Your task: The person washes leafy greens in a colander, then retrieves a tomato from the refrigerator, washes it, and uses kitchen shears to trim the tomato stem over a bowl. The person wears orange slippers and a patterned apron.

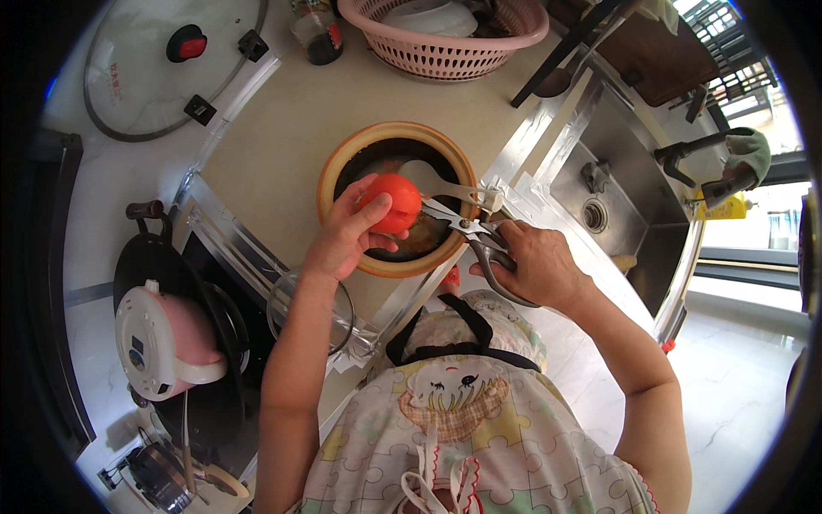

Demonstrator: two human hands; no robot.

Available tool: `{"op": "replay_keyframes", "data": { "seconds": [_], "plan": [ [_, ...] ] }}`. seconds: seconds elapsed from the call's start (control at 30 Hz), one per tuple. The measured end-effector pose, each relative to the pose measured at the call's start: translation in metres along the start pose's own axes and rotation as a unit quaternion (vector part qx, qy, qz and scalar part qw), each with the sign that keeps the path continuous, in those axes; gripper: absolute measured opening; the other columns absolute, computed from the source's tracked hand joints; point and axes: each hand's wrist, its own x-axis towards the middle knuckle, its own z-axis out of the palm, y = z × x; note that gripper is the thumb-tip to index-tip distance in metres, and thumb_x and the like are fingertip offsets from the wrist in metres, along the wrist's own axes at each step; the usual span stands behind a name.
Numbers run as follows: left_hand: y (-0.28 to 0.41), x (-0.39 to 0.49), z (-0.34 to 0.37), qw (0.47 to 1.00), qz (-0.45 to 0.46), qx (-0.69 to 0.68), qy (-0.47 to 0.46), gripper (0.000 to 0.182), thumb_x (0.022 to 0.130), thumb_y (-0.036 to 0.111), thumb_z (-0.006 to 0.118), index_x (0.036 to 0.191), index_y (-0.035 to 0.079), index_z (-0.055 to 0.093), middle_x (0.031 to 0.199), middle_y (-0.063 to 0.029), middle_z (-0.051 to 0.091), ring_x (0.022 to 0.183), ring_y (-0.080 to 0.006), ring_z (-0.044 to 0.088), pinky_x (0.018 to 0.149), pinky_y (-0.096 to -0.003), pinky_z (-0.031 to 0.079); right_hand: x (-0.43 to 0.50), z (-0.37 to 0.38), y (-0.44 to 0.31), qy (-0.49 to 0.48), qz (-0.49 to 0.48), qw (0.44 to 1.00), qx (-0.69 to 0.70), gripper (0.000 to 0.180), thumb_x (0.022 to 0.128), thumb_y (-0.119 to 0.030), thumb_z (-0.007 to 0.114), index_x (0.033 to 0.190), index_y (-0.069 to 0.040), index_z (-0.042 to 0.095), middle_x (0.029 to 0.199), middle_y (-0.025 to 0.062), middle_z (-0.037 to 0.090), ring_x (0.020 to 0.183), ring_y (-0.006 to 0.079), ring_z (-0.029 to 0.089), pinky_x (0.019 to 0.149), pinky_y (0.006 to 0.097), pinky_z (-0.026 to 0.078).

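Note:
A red tomato (393, 200) with a cut in its lower side rests in the fingers of my left hand (350, 228). My right hand (536, 260) grips a pair of kitchen scissors (478, 232), its blades reaching left to the tomato. Both hands are over a round clay pot (467, 154) with a tan rim and a dark inside. Cloudy liquid with pale brown bits lies in the pot, partly hidden by my left hand. A pale ladle (427, 178) leans in it, its handle over the right rim.
A pink plastic basket (443, 61) with white dishes stands at the back, beside a glass jar (321, 38). A glass lid (173, 70) lies upper left. A pink-and-white electric cooker (170, 337) sits in a black wok (138, 257). The steel sink (626, 199) is at right.

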Motion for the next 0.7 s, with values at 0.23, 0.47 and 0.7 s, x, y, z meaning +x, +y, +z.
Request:
{"op": "replay_keyframes", "data": {
  "seconds": [0.23, 0.47, 0.7],
  "plan": [
    [-0.004, -0.001, 0.010, 0.999, 0.004, -0.037, 0.012, 0.061, 0.089, 0.035, 0.063, 0.135, 0.005, 0.038, 0.112, -0.0113, 0.058, 0.090, -0.0208, 0.063, 0.068, -0.0333, 0.057, -0.002, 0.005, 0.006, -0.005, -0.015, 1.000, 0.005, 0.043, 0.078, -0.043, 0.071, 0.076, -0.003, 0.056, 0.058, 0.0139, 0.058, 0.056, 0.0335, 0.060, 0.056, 0.0393, 0.048],
    [0.000, 0.003, 0.002, 0.999, -0.016, 0.004, 0.051, 0.050, 0.087, 0.044, 0.062, 0.121, 0.010, 0.052, 0.105, -0.0043, 0.061, 0.088, -0.0129, 0.060, 0.062, -0.0265, 0.050, -0.011, -0.011, 0.005, -0.110, 0.052, 0.992, 0.024, 0.044, 0.079, -0.045, 0.066, 0.080, -0.002, 0.057, 0.062, 0.0154, 0.059, 0.061, 0.0356, 0.060, 0.060, 0.0420, 0.049],
    [0.011, 0.003, 0.006, 0.988, -0.048, 0.066, 0.132, 0.052, 0.089, 0.057, 0.050, 0.112, 0.011, 0.056, 0.098, -0.0008, 0.061, 0.079, -0.0099, 0.056, 0.057, -0.0227, 0.044, -0.023, -0.015, -0.010, -0.028, 0.051, 0.998, -0.003, 0.061, 0.078, -0.051, 0.064, 0.099, 0.004, 0.052, 0.086, 0.0210, 0.060, 0.079, 0.0375, 0.062, 0.068, 0.0437, 0.050]
  ]
}}
